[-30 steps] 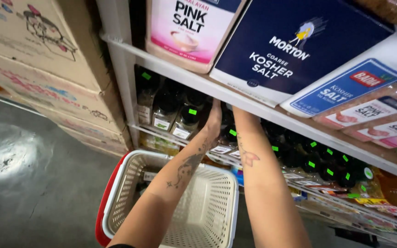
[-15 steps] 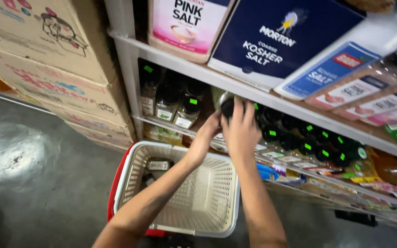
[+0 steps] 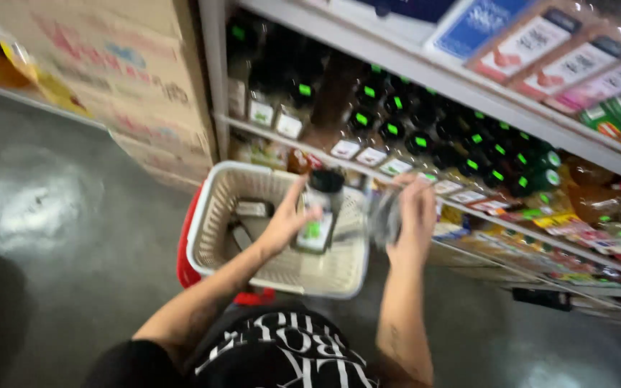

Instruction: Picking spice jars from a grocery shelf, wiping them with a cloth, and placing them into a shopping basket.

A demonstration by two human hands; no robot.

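Half a second ago both my hands were up at the shelf, closed around one dark-capped bottle among the rows. Now they have come down and apart, and each is over the basket (image 3: 213, 208).

My left hand (image 3: 287, 224) is clamped on a spice bottle (image 3: 319, 212) with a black cap and a pale label carrying a green patch; it stands nearly upright above the basket's open top. My right hand (image 3: 412, 215) is wrapped around a second bottle (image 3: 384, 215), but that one is blurred to a grey streak, so I can tell only that my fingers are closed on it, just right of the first. That makes two bottles in hand, one each.

The basket is a single pale plastic one with a red rim below, sitting on the grey floor (image 3: 66, 215) against the shelving. Inside it I count two small dark items lying on the bottom near the left wall; they are too blurred to name.

The view has also tilted down: the big salt boxes that filled the top of the earlier picture are mostly cut off, and the shelf of black-capped bottles (image 3: 425, 129) with green dots on the lids sits higher in the frame. They are too many and too smeared to count. Cardboard cartons (image 3: 109, 65) are stacked to the left.
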